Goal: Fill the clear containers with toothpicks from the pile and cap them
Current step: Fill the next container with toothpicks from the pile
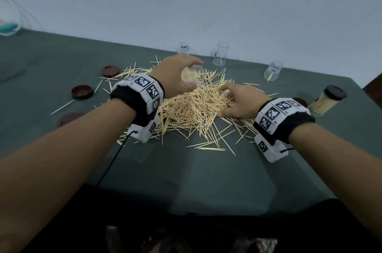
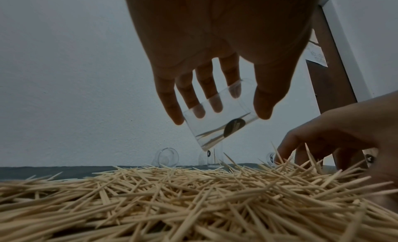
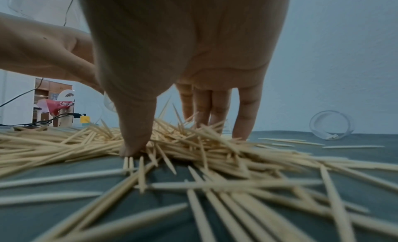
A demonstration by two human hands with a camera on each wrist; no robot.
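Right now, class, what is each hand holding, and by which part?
The left hand holds a tilted clear plastic container by its side wall. The right hand reaches into the pale wooden toothpick pile; no completed hold shows.

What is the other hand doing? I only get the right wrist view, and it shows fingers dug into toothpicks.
Observer: The left hand grips a clear container, tilted above the pile.
Operator: Is anything in it?
Observer: Just a few toothpicks, lying along its lower side in the left wrist view.
Operator: Is any container finished?
Observer: Yes, one. A full container with a dark cap is at the far right of the head view.
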